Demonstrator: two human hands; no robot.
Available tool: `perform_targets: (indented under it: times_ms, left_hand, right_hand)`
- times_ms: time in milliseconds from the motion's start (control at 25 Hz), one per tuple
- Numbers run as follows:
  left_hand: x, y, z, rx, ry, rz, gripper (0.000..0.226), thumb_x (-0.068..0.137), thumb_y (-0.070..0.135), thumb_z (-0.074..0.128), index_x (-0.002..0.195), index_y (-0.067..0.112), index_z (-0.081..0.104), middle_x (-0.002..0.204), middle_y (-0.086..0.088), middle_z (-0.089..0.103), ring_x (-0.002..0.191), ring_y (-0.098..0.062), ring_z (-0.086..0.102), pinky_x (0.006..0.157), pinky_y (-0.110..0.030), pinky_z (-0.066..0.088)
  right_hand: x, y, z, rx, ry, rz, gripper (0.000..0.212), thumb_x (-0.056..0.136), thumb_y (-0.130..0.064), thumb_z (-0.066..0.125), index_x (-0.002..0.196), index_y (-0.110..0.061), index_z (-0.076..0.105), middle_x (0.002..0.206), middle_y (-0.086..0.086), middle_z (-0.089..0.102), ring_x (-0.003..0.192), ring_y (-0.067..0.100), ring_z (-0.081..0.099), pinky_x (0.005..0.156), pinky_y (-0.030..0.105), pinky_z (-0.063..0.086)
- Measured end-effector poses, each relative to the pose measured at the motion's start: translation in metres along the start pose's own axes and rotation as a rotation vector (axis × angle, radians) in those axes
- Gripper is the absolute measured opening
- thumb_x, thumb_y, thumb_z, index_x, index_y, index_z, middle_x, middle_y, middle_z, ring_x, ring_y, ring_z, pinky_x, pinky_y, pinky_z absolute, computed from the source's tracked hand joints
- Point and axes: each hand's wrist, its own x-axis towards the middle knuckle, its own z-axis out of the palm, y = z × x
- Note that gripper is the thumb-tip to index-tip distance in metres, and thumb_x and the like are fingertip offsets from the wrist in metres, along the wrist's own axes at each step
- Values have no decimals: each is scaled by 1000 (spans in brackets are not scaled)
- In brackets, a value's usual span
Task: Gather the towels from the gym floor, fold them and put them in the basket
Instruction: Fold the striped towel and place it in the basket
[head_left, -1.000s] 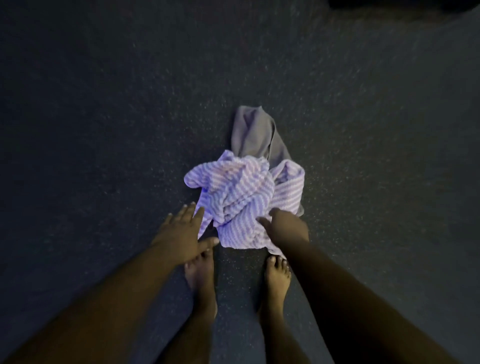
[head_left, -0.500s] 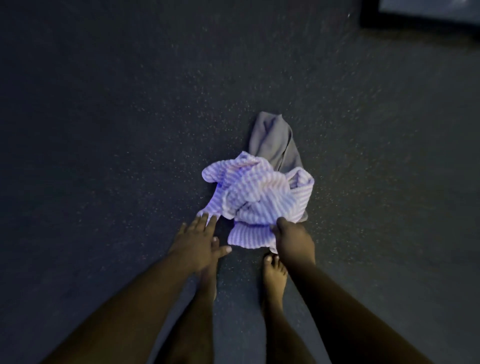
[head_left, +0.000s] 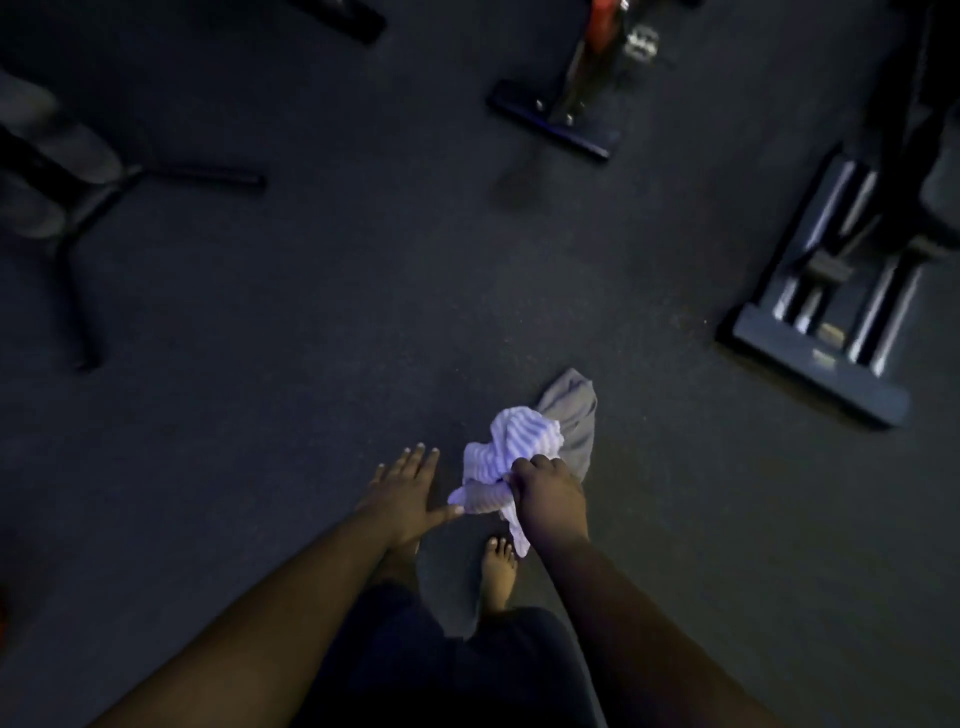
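The right hand (head_left: 548, 496) grips the bunched striped towel (head_left: 506, 457), fingers curled round a fistful of it, and the cloth appears lifted off the gym floor (head_left: 311, 364), hanging just ahead of the bare feet (head_left: 498, 571). A grey towel (head_left: 574, 415) hangs with it at about 1 o'clock from the fist; whether that one is caught in the same grip or only draped against the striped one cannot be told. The left hand (head_left: 402, 493) is spread flat with straight fingers, holding nothing, its thumb tip just touching the lower fold of the striped towel at 9 o'clock from the fist.

This is judged to be the gathering step. To do it well, bring the free left hand under the dangling bundle so neither towel slips loose, and check that the grey one is truly held. The basket is not in view, so the load should be secured before turning to look for it. Exercise machine bases (head_left: 815, 338) at 2 o'clock and a bench frame (head_left: 78, 249) at 10 o'clock are trip risks for bare feet in this dim light.
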Motion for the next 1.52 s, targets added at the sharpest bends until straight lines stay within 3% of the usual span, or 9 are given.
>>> perform_targets:
  times_ms: [200,360,520,720,960,1120,1280,1400,1520]
  left_hand:
    - [-129,-35,26,-300,157,-195,148,42,108,-4,163,23,-4,171,-4,-7,158,-23,-1,125,-47,6]
    - [-218,-82,59,-403,290,-330,115,79,92,28,163,22,-7,171,-4,-10,158,-22,-4,126,-47,4]
    - [-291,-127,105,-529,384,-489,125,65,98,16,162,24,-9,171,-2,-12,157,-21,-6,126,-47,3]
    - [-391,-179,195,-721,488,-670,138,47,100,5,162,25,-9,170,-1,-13,157,-20,-7,126,-46,4]
    - [-489,-240,307,-871,540,-806,136,49,99,5,162,24,-10,170,-1,-14,157,-19,-8,127,-47,4]
    - [-539,-276,368,-918,562,-897,107,86,86,30,162,24,-9,170,-1,-13,157,-19,-8,127,-47,5]
    - [-574,-314,414,-1050,628,-974,94,94,77,34,164,22,1,171,-3,-4,158,-20,-2,127,-47,8]
    - [-581,-342,435,-1248,688,-1009,84,99,69,35,161,14,21,167,-13,22,154,-28,23,123,-43,24]
    - [-588,-368,445,-1371,845,-976,89,98,60,51,163,14,11,169,-9,16,155,-26,18,123,-39,23]
  right_hand:
    - [-28,-76,-57,-33,61,-348,19,93,-37,56,81,-24,64,82,-1,65,78,26,60,68,39,47]
    - [-46,-159,-62,40,101,-660,14,91,-31,60,92,-21,70,89,-2,71,83,23,64,73,37,51]
    - [-67,-240,-45,25,38,-837,25,95,-38,50,101,-24,70,100,-5,71,93,21,65,77,38,51]
    - [-142,-348,-12,-28,1,-1070,19,93,-35,54,98,-24,69,98,-5,71,91,22,65,71,39,52]
    - [-237,-460,33,-28,-22,-1098,22,99,-34,54,111,-26,70,108,-5,71,101,22,63,77,36,49]
    - [-291,-530,48,89,-74,-1125,17,98,-29,57,92,-18,68,92,4,70,88,29,63,65,34,43]
    - [-344,-599,53,229,-240,-1155,22,100,-32,56,83,-20,61,79,1,65,76,23,62,61,37,47]
    - [-379,-651,52,409,-385,-1215,20,101,-30,59,82,-27,60,73,-8,64,69,7,61,63,31,48]
    - [-403,-701,49,591,-568,-1267,23,102,-21,59,79,-24,59,69,-17,57,66,-1,52,61,19,40]
